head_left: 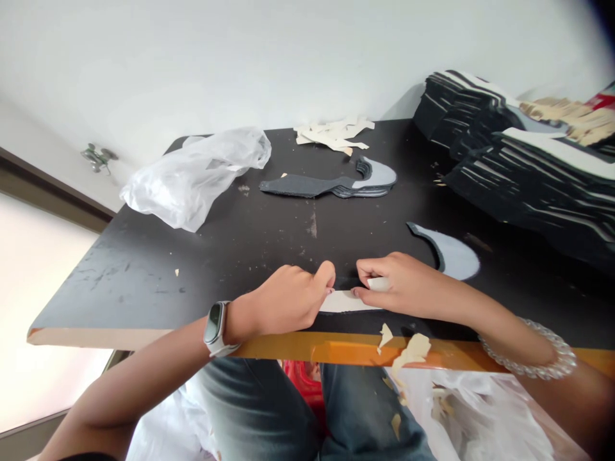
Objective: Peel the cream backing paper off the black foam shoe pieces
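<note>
pinching a pale paper strip [346,301], the left hand [283,299] and right hand [402,282] grip it with closed fingers [325,274], holding it tight on the dark table [144,282].

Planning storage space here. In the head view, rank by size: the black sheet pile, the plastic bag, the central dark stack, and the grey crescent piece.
Black sheet pile, plastic bag, central dark stack, grey crescent piece; the crescent looks nearer, so that last ranking is unsure.
</note>
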Tool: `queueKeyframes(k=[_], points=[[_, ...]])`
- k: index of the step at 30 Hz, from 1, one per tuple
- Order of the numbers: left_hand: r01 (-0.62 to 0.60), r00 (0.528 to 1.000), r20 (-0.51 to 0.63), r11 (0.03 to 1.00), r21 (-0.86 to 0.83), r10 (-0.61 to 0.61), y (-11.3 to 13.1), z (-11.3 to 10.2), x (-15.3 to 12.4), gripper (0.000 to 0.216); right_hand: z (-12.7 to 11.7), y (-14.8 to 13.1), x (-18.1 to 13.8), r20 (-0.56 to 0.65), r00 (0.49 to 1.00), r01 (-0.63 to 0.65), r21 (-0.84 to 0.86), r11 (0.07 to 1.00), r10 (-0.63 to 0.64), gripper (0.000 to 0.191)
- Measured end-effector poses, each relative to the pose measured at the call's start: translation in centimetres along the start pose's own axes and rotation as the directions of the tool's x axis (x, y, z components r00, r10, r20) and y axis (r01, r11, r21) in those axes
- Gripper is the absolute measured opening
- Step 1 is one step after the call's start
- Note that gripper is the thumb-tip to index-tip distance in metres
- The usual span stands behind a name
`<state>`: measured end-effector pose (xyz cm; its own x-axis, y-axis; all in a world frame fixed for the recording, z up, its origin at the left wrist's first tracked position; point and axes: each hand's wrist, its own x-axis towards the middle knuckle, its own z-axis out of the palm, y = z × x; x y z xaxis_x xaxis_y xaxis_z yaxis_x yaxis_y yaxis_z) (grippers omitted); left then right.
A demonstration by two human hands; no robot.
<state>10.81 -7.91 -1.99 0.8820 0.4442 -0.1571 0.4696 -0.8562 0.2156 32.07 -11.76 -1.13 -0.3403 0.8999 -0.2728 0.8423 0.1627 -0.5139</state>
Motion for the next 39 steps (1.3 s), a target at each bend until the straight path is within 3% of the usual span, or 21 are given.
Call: queueKeyframes(k=[10, 15, 19, 30, 39], points=[[0.0, 0.998, -0.069, 0.987, 0.161, 0.011, 0.0, 0.3, 0.0, 0.02, 0.2, 0.1, 0.2, 0.004, 1.0, 0.003, -0.03, 1.0, -0.003, 0.023], [0.01, 0.993, -0.115, 1.0, 0.023, -0.007, -1.9, -0.1, -0.2, 0.034, 0.1, 0.0, 0.1, 0.013, 1.0, 0.006, -0.009, 1.0, -0.006, 0.022], [-0.073, 0.987, -0.147, 0.995, -0.066, 0.062, -2.6, -0.3, -0.2, 0.019, 0.0, 0.0, 0.1, 0.017, 1.0, 0.008, -0.02, 1.0, -0.008, 0.022], [-0.043, 0.982, -0.187, 0.965, -0.259, -0.007, -2.3, -0.3, -0.1, 0.018, 0.1, 0.4, 0.0, 0.004, 0.999, 0.041, -0.008, 0.999, -0.041, 0.015], [-0.036, 0.978, -0.205, 0.937, -0.348, -0.039, -1.8, -0.2, 0.7, 0.011, -0.1, 0.9, 0.1, -0.005, 0.988, 0.152, -0.023, 0.988, -0.152, 0.015]])
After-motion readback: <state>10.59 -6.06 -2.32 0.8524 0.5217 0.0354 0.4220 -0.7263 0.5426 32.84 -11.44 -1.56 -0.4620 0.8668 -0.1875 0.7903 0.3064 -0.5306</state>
